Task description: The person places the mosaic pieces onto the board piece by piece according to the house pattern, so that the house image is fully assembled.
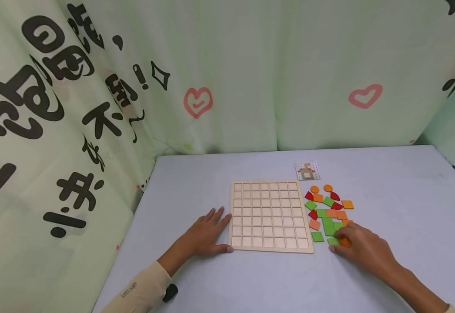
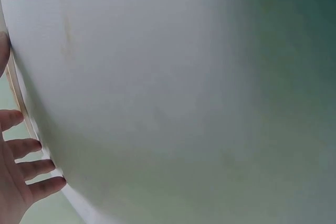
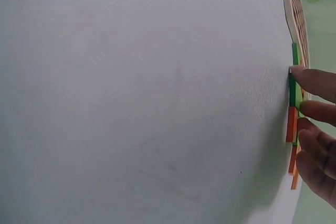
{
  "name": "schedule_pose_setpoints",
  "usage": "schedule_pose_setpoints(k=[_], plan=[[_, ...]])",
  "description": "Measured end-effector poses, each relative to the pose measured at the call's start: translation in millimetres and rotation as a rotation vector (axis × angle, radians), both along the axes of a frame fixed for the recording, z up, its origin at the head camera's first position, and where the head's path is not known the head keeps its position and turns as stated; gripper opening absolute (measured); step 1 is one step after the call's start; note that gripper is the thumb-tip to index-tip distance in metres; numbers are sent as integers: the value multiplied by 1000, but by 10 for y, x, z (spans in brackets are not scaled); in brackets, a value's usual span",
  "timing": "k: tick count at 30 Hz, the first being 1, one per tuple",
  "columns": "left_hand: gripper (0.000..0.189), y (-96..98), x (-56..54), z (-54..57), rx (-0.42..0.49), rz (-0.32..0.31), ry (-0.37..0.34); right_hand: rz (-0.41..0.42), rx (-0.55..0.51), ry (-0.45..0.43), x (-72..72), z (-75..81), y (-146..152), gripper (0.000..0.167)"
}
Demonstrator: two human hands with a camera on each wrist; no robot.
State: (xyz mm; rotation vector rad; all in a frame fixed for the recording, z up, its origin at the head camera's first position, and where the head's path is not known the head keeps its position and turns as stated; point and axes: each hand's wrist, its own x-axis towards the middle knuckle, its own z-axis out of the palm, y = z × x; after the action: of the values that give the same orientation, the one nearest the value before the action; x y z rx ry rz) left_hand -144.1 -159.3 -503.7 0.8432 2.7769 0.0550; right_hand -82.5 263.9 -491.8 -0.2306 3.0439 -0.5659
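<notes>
A pale wooden grid board (image 1: 270, 216) lies flat on the table, its square cells bare. At its left edge rests my left hand (image 1: 208, 232), fingers spread, with thumb and forefinger touching the frame; the left wrist view shows the same hand (image 2: 16, 177) beside the thin rim. To the right of the board, my right hand (image 1: 368, 252) pinches a green tile (image 1: 333, 241) between thumb and forefinger at the near end of a tile group. An orange tile (image 1: 345, 242) is partly hidden under that hand. Seen edge-on in the right wrist view, the green tile (image 3: 298, 94) lies between the fingertips.
Several loose tiles lie right of the board: orange discs (image 1: 328, 188), red pieces (image 1: 335, 196), green squares (image 1: 317, 237) and orange squares (image 1: 347, 204). A pattern card (image 1: 307, 171) lies behind them. Printed curtains (image 1: 235, 87) stand along the table's back and left.
</notes>
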Motion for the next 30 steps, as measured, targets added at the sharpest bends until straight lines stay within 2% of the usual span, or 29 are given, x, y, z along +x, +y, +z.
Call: schedule_pose_setpoints(k=[8,14,23,30], plan=[[94,10,-5,3,-6,6,-7,44,-65,-66,-19,-4,74,43],[94,6,-8,-2,-18,7,-12,56,-87,-61,-28,-43,84,41],[94,15,-12,19,-22,1,-16,64,-96,-78,-44,-11,47,37],[94,27,-11,22,-17,16,-21,113,-125,-72,-55,-28,38,33]])
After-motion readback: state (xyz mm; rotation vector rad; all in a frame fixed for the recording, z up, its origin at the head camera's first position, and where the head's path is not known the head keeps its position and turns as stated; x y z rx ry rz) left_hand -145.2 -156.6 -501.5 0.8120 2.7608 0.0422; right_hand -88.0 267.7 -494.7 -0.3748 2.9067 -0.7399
